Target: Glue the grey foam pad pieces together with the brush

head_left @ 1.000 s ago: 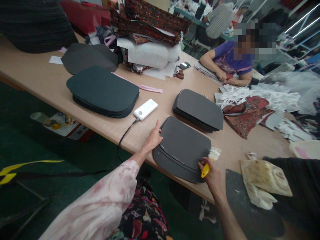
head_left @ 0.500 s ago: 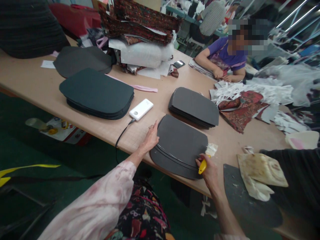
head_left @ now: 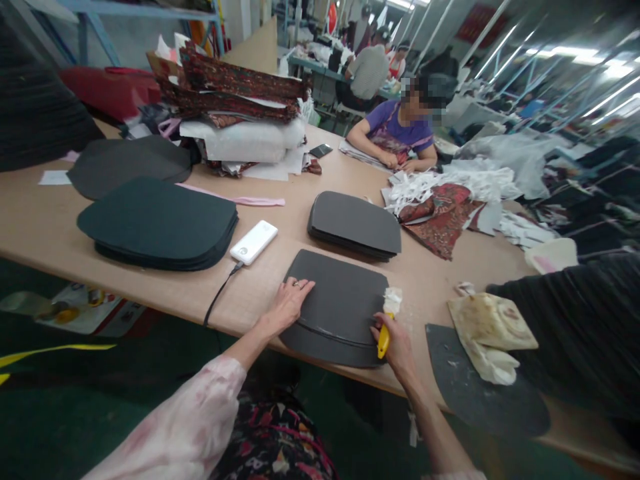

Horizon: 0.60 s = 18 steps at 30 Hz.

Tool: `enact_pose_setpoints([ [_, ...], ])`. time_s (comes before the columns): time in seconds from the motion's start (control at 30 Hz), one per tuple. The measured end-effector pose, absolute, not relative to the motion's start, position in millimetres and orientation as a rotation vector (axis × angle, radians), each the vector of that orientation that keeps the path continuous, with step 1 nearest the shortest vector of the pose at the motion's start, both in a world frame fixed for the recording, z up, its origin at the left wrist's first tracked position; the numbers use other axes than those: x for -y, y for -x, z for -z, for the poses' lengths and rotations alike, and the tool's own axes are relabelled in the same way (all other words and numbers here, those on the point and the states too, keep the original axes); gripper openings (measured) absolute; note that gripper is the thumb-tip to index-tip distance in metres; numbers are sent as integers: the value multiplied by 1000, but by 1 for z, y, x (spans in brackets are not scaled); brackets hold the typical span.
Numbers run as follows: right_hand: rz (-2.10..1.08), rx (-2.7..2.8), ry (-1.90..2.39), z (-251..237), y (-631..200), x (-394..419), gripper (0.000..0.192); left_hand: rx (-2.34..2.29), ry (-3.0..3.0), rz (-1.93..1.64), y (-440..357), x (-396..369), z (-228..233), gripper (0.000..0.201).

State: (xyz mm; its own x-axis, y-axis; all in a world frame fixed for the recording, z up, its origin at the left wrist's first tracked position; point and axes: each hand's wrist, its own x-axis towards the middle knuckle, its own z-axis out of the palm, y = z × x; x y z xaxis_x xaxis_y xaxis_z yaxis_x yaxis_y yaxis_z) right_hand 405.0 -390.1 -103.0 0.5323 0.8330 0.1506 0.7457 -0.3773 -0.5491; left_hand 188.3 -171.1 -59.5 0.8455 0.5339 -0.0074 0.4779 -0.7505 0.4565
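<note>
Progress: I judge the glue pass about half done; a wet line crosses the near part of the top pad, its far part looks dry
Left to do: rest of this pad's edge; stack behind looks untouched
Pad place: on the surface, near edge, between my hands
Left hand: fingers flat and slightly spread, pressing the pad's left corner
Right hand: fingers curled tight round a yellow brush, bristles at the pad's right edge
Nearby: power bank to the left, rag to the right

The foam panel lies on the desk before me, my left hand on its left edge, my right hand at its right; a power bank sits behind-left.
</note>
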Motion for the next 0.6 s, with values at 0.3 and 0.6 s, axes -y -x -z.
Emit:
enact_pose_setpoints([
  [0.3, 16, 1279, 2128, 105, -385, 378, 28, -867, -2714, -132, -199, 190, 60, 42],
  [0.6, 116, 1378, 1974, 123, -359, 364, 26, -753, -2731, -92, -191, 186, 70, 54],
])
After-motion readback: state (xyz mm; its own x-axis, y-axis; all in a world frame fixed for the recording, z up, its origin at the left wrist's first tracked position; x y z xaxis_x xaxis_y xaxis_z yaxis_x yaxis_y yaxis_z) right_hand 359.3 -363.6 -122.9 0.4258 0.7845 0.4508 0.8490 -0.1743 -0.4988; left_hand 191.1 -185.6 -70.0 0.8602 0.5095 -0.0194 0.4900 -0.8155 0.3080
